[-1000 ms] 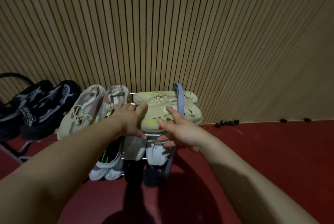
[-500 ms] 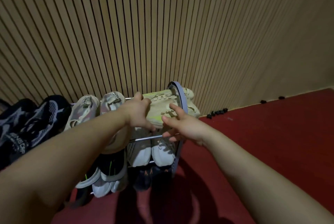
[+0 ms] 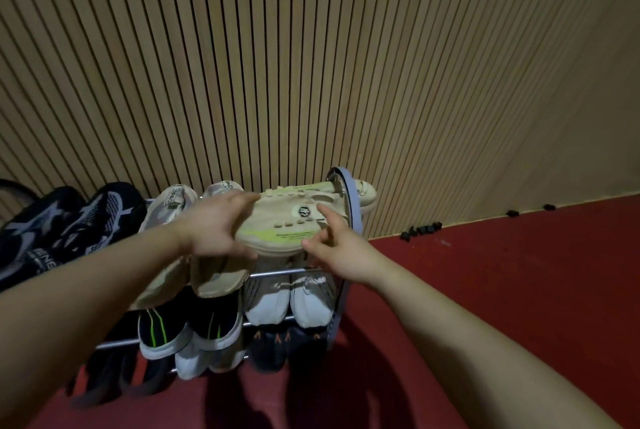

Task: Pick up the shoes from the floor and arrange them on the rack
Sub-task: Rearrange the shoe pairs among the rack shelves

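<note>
Gripping clog (image 3: 290,225) by its left end with left hand (image 3: 214,231), fingers over, thumb under. Touching clog top with right hand (image 3: 341,250), index straight, nothing clasped. Sitting on rack (image 3: 354,207) top shelf, right end.

Dim, warm light; soft shadows on the floor (image 3: 485,290) below; wide-angle bending at the edges; slightly soft.
</note>
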Action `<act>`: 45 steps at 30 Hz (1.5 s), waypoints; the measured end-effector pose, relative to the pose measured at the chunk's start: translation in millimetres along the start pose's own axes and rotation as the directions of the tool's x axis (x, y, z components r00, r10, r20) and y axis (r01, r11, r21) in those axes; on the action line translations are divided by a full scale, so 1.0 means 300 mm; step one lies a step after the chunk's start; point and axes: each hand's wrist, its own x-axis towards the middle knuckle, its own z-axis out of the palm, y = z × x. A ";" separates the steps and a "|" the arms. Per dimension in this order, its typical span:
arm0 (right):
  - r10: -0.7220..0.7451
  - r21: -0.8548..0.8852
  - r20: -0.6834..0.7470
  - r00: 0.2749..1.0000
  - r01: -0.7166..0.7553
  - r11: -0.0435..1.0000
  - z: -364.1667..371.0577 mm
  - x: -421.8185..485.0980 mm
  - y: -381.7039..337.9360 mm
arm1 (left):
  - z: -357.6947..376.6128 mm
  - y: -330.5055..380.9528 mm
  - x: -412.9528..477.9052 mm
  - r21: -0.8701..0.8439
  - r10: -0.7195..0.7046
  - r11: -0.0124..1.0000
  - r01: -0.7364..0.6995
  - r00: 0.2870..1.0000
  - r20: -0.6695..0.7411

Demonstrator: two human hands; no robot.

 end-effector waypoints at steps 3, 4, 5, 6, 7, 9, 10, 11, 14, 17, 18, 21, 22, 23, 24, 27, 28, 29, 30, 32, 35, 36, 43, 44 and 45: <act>-0.101 -0.050 -0.060 0.993 0.098 0.994 0.017 0.004 -0.008 | -0.067 -0.079 -0.072 -0.018 0.033 0.999 -0.033 0.999 -0.002; -0.155 -0.103 -0.091 0.984 0.146 0.984 0.023 0.008 -0.019 | -0.082 -0.095 -0.090 -0.004 0.042 0.999 -0.042 0.999 0.004; -0.211 -0.198 -0.115 0.971 0.186 0.963 0.029 0.014 -0.030 | -0.095 -0.107 -0.106 0.002 0.047 0.999 -0.047 0.999 0.010; -0.261 -0.332 -0.121 0.958 0.208 0.920 0.032 0.020 -0.044 | -0.102 -0.118 -0.119 0.001 0.048 0.999 -0.048 0.999 0.014; -0.300 -0.476 -0.101 0.949 0.219 0.852 0.037 0.030 -0.056 | -0.109 -0.126 -0.129 -0.004 0.053 0.999 -0.053 0.999 0.013; -0.300 -0.670 0.019 0.954 0.235 0.704 0.042 0.052 -0.079 | -0.124 -0.133 -0.140 -0.021 0.077 0.997 -0.077 0.997 0.005; -0.267 -0.717 0.081 0.960 0.243 0.654 0.043 0.064 -0.087 | -0.135 -0.132 -0.141 -0.024 0.097 0.995 -0.097 0.995 -0.002; -0.238 -0.744 0.124 0.963 0.249 0.620 0.042 0.076 -0.090 | -0.151 -0.127 -0.140 -0.025 0.124 0.992 -0.124 0.992 -0.010; -0.239 -0.754 0.149 0.960 0.266 0.601 0.021 0.100 -0.097 | -0.217 -0.108 -0.142 -0.017 0.208 0.978 -0.208 0.978 -0.025; -0.309 -0.698 0.151 0.939 0.323 0.639 -0.012 0.086 -0.127 | -0.288 -0.095 -0.152 0.007 0.248 0.969 -0.248 0.967 -0.050; -0.344 -0.684 0.144 0.928 0.345 0.643 -0.022 0.075 -0.140 | -0.305 -0.096 -0.152 0.023 0.261 0.965 -0.260 0.963 -0.066; -0.453 -0.706 0.066 0.889 0.363 0.609 -0.029 0.053 -0.164 | -0.329 -0.105 -0.163 0.051 0.288 0.957 -0.284 0.953 -0.095; -0.470 -0.707 0.018 0.883 0.343 0.618 -0.024 0.048 -0.167 | -0.324 -0.110 -0.172 -0.007 0.265 0.963 -0.268 0.955 -0.130; -0.476 -0.696 -0.042 0.878 0.317 0.645 -0.016 0.046 -0.167 | -0.312 -0.106 -0.188 -0.142 0.195 0.964 -0.226 0.960 -0.200; -0.472 -0.675 -0.109 0.875 0.284 0.681 -0.006 0.045 -0.164 | -0.284 -0.100 -0.203 -0.354 0.061 0.920 -0.166 0.956 -0.288; -0.444 -0.620 -0.272 0.854 0.197 0.759 0.024 0.042 -0.161 | -0.160 -0.037 -0.222 -0.812 -0.327 0.573 -0.112 0.877 -0.352; -0.435 -0.607 -0.294 0.851 0.185 0.773 0.035 0.039 -0.163 | -0.120 -0.005 -0.222 -0.860 -0.337 0.498 -0.113 0.888 -0.311; -0.427 -0.595 -0.302 0.852 0.181 0.783 0.045 0.037 -0.165 | -0.082 0.025 -0.215 -0.890 -0.306 0.436 -0.131 0.909 -0.283; -0.418 -0.585 -0.300 0.858 0.180 0.790 0.055 0.032 -0.170 | -0.054 0.053 -0.205 -0.915 -0.269 0.368 -0.165 0.923 -0.275; -0.384 -0.555 -0.275 0.881 0.180 0.812 0.062 0.016 -0.180 | -0.024 0.090 -0.180 -0.946 -0.268 0.226 -0.232 0.919 -0.289; -0.346 -0.497 -0.157 0.925 0.229 0.837 0.043 -0.012 -0.170 | 0.002 0.097 -0.158 -0.950 -0.346 0.150 -0.272 0.886 -0.308; -0.339 -0.474 -0.097 0.936 0.256 0.842 0.029 -0.023 -0.161 | 0.016 0.086 -0.157 -0.952 -0.356 0.147 -0.268 0.884 -0.304; -0.162 -0.151 0.132 0.978 0.182 0.972 -0.039 -0.062 -0.128 | 0.074 0.059 -0.195 -0.966 -0.365 0.178 -0.188 0.899 -0.242; -0.163 -0.105 0.137 0.977 0.178 0.978 -0.022 -0.060 -0.126 | 0.077 0.064 -0.201 -0.959 -0.370 0.211 -0.187 0.893 -0.256; -0.171 -0.064 0.135 0.976 0.181 0.981 -0.001 -0.058 -0.125 | 0.079 0.070 -0.204 -0.953 -0.375 0.238 -0.188 0.887 -0.269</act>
